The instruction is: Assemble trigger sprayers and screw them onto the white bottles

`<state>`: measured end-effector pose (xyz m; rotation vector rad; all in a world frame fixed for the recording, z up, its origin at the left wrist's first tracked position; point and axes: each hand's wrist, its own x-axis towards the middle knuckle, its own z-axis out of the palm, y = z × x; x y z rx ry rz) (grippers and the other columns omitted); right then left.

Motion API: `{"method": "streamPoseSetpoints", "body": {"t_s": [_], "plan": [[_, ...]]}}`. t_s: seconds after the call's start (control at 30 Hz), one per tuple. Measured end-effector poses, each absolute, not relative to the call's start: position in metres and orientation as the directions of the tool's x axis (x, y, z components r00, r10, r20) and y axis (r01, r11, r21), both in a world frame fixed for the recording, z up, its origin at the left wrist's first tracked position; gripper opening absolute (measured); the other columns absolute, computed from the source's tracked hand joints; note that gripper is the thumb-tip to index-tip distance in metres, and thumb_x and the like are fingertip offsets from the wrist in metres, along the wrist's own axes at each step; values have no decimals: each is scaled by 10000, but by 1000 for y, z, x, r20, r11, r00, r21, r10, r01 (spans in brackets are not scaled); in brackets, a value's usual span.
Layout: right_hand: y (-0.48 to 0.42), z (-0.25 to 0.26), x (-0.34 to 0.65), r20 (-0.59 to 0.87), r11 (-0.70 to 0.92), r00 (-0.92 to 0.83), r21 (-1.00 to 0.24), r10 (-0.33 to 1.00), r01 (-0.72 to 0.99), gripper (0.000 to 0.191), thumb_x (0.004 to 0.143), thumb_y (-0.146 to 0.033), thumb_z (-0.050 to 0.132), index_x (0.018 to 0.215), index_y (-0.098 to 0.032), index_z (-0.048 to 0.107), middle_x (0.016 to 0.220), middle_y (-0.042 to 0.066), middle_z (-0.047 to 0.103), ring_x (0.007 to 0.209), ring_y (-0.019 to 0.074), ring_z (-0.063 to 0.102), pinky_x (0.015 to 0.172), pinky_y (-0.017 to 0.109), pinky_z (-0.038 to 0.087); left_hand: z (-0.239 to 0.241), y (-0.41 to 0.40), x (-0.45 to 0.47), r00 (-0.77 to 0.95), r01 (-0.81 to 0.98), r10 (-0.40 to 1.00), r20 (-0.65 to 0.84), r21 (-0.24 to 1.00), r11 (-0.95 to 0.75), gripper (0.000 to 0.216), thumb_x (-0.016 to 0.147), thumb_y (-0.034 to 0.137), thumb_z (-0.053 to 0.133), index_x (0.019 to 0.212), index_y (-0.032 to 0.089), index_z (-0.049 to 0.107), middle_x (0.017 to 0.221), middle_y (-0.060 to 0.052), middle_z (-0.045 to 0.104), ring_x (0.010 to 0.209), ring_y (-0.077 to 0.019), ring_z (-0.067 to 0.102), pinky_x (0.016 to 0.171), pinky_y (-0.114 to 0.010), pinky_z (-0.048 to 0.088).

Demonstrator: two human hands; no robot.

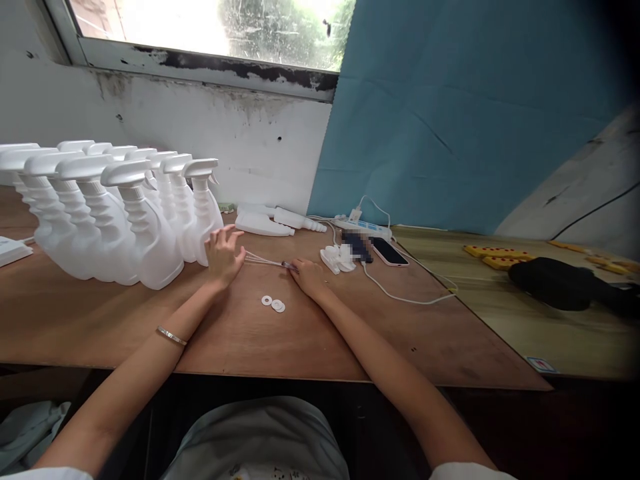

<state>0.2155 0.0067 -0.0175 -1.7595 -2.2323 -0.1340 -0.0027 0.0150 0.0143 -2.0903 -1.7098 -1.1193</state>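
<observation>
- The left hand [225, 253] is being rested on the table [100, 313] with fingers loosely spread and nothing gripped; its fingertips are being laid over one end of the thin clear tubes [265, 261].
- The right hand [307, 277], at three o'clock from the left, is being kept curled, its fingertips being pinched on the tubes' other end.
- White spray bottles [150, 233] are being kept in rows at nine o'clock from the left hand, the nearest just beside it.
- White washers [273, 304] are being left at six o'clock from the tubes.

2 short white sleeves [470, 472] (hems only), bare forearms, 1 thin silver bangle [171, 336] behind the left hand [223, 257].
</observation>
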Motion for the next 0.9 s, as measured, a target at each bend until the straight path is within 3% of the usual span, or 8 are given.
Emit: {"method": "streamPoseSetpoints", "body": {"t_s": [0.1, 0.2, 0.47, 0.67, 0.9], "plan": [[5, -18, 216, 356, 295, -234, -129, 905, 947, 225, 867, -275, 428, 1004, -215, 596, 1115, 61, 568, 864, 179, 583, 665, 251, 388, 18, 16, -11, -140, 925, 670, 729, 338, -174, 443, 758, 214, 511, 1196, 193, 452, 1371, -111, 301, 1248, -306, 243, 996, -475, 212], [2, -19, 214, 380, 351, -275, -148, 883, 925, 266, 879, -331, 413, 1062, -233, 580, 1201, 60, 499, 831, 154, 586, 656, 242, 398, 18, 19, -16, -252, 911, 649, 718, 401, -90, 546, 731, 219, 542, 1248, 173, 371, 1387, -147, 246, 1251, -332, 219, 972, -513, 219], [-6, -23, 203, 387, 455, -350, -222, 853, 862, 477, 795, -488, 515, 1165, -188, 494, 1009, 72, 587, 866, 176, 591, 676, 241, 418, 13, 27, -23, -343, 884, 596, 726, 464, -57, 742, 700, 234, 572, 1335, 111, 208, 1372, -192, 221, 1246, -339, 235, 980, -482, 257], [-4, -28, 202, 393, 501, -378, -280, 838, 819, 466, 764, -476, 563, 1094, -151, 507, 920, 61, 613, 813, 169, 591, 696, 257, 420, 6, 36, -26, -409, 833, 617, 672, 551, -49, 741, 654, 220, 594, 1286, 62, 241, 1322, -199, 295, 1218, -337, 287, 975, -473, 295], [-7, -25, 200, 378, 553, -433, -315, 818, 771, 343, 793, -408, 555, 1017, -148, 535, 967, 74, 614, 851, 159, 575, 728, 256, 416, 6, 34, -26, -432, 819, 623, 652, 573, -33, 661, 664, 221, 585, 1242, 75, 299, 1278, -190, 327, 1180, -349, 322, 955, -489, 314]]}}
